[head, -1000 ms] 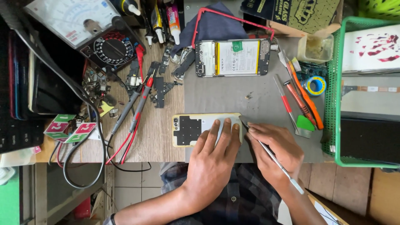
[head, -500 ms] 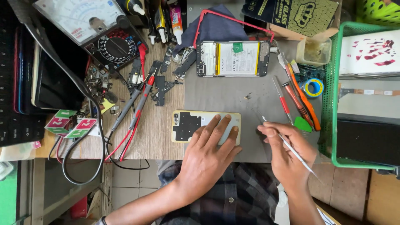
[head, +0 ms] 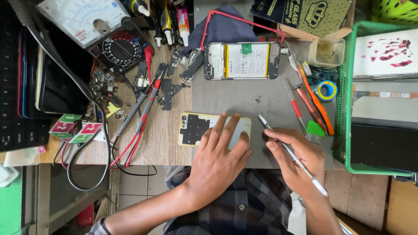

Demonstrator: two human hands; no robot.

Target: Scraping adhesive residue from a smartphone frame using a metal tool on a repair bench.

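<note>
I see the phone back cover (head: 194,129) lying flat near the bottom centre of the frame, its long axis running left to right, with its dark inner patch and camera cut-out toward the left end. My left hand (head: 220,159) lies flat on its right half, fingers spread and pressing down, gripping nothing. Just right of it, my right hand (head: 298,156) is closed in a pen-like pinch around one thin metal pry tool (head: 291,155), whose flat tip points up-left and rests on the grey mat (head: 244,98) just beside the cover's right edge.

Above, at upper centre, one opened phone (head: 242,60) lies with its long axis also left to right, showing a white battery with a small green tab. Two red-handled tools (head: 302,109) and one orange one (head: 320,109) lie slanted at right, near one blue roll of tape (head: 326,90). One green basket (head: 348,130) fills the right edge. On the wooden tabletop (head: 167,135), upper left, stands one meter with a white dial (head: 100,30); two small green-and-pink boxes (head: 74,128) sit at left.
</note>
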